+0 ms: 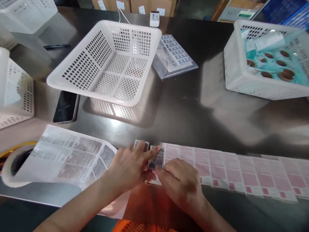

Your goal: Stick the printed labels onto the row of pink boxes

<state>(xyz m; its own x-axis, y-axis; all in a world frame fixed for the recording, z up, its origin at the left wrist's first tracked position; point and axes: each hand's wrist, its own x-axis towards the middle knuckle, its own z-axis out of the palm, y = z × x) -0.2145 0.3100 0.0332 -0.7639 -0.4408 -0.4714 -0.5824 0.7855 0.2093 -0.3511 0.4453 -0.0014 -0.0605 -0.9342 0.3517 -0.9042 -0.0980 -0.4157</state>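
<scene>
My left hand (131,163) lies across the left end of a row of flat pink-and-white packets (218,167), fingers spread. One of its fingertips touches the upper part of a small label with dark print (157,158) on a packet. My right hand (184,180) is closed, its fingers curled and its thumb at the label's lower edge. Part of another dark-printed label (145,145) shows beyond my left hand. To the left, a sheet of printed labels (83,156) hangs off a roll (7,172) and passes under my left forearm.
An empty white perforated basket (151,33) stands mid-table, a phone (66,108) beside it. Behind it lie bagged label sheets (177,53) and a small white device (154,19). A basket (234,71) of teal rolls stands right; more baskets (26,93) and a pen (56,46) are left.
</scene>
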